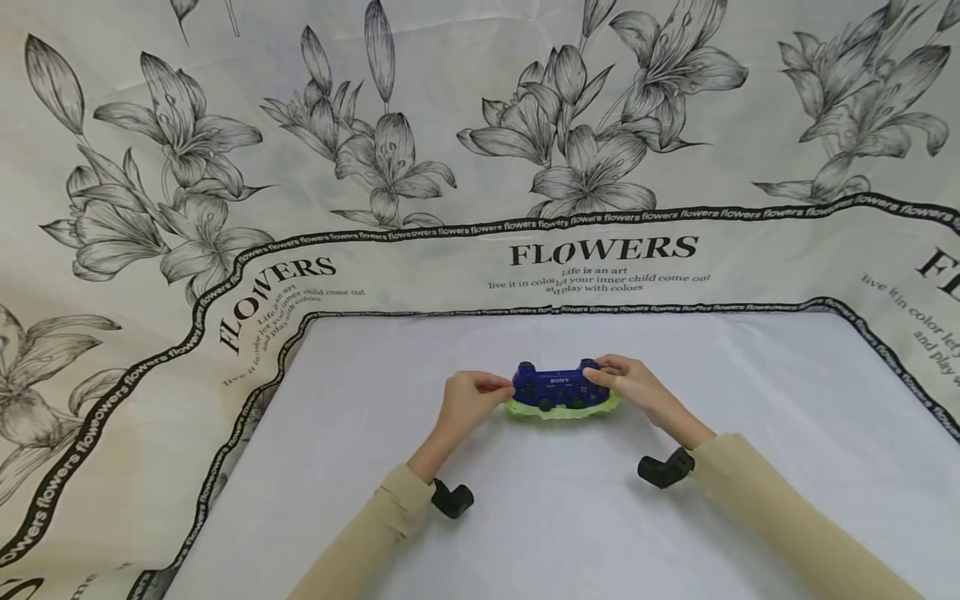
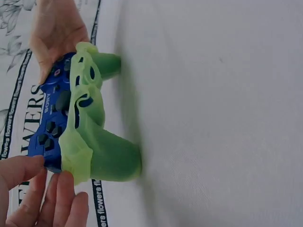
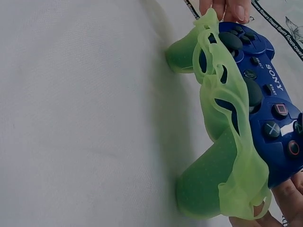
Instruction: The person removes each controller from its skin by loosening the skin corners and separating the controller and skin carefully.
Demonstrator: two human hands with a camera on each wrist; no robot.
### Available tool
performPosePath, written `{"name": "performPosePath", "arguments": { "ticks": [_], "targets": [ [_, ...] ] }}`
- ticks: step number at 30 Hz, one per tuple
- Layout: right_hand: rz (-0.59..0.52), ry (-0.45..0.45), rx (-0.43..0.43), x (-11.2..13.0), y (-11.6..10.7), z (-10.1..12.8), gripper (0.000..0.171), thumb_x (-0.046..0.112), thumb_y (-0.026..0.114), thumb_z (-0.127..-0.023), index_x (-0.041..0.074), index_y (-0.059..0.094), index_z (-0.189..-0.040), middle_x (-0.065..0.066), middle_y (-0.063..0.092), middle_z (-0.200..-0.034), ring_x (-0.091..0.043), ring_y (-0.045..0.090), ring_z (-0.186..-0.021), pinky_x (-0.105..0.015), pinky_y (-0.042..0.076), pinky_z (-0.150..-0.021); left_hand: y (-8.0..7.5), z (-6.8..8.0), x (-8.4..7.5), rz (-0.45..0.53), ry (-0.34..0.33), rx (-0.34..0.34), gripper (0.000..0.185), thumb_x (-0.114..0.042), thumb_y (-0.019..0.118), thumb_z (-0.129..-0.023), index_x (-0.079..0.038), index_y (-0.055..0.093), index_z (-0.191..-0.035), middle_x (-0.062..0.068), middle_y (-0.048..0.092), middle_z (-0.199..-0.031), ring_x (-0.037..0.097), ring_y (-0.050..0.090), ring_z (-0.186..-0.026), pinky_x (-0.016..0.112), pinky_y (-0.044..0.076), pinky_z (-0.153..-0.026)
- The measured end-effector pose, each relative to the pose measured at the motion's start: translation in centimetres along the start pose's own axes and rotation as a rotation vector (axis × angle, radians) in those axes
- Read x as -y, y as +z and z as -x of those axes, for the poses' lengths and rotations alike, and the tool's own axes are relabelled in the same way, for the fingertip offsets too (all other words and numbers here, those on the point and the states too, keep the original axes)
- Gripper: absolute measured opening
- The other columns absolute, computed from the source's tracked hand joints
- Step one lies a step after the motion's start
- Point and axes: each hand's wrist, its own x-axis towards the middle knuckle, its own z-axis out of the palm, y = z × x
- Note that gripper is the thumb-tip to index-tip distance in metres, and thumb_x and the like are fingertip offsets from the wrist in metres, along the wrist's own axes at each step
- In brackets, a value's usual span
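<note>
A blue Sony game controller [image 1: 558, 386] stands on the white sheet with a translucent green silicone cover [image 1: 562, 409] half peeled from it. The cover's front hangs loose off the button face, while its two grip ends [image 3: 203, 189] rest on the sheet. My left hand [image 1: 501, 388] pinches the controller's left end; its thumb [image 2: 21, 166] lies on the blue edge beside the cover [image 2: 97, 151]. My right hand [image 1: 600, 375] grips the right end, with its fingers [image 3: 289, 198] under the blue shell [image 3: 267, 111] and the cover's edge [image 3: 222, 137].
A white sheet [image 1: 525, 533] covers the work surface. A flower-printed cloth with black "FLOWERS" lettering [image 1: 603, 250] rises behind and on both sides. Black wrist camera mounts [image 1: 452, 498] [image 1: 663, 468] sit on both beige sleeves.
</note>
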Motion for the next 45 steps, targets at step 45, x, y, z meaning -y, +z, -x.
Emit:
{"name": "performPosePath", "arguments": {
  "ticks": [45],
  "targets": [
    [-0.277, 0.122, -0.018, 0.6, 0.0, 0.0, 0.070, 0.036, 0.052, -0.098, -0.004, 0.025, -0.149, -0.025, 0.027, -0.154, -0.041, 0.023, -0.144, -0.054, 0.022, -0.117, 1.0, -1.1, -0.3, 0.323, -0.363, 0.082, 0.034, -0.015, 0.061, -0.095, 0.003, 0.062, -0.123, 0.020, 0.065, -0.121, 0.013, 0.065, -0.094, 0.032, 0.056, -0.088]
  ]
}}
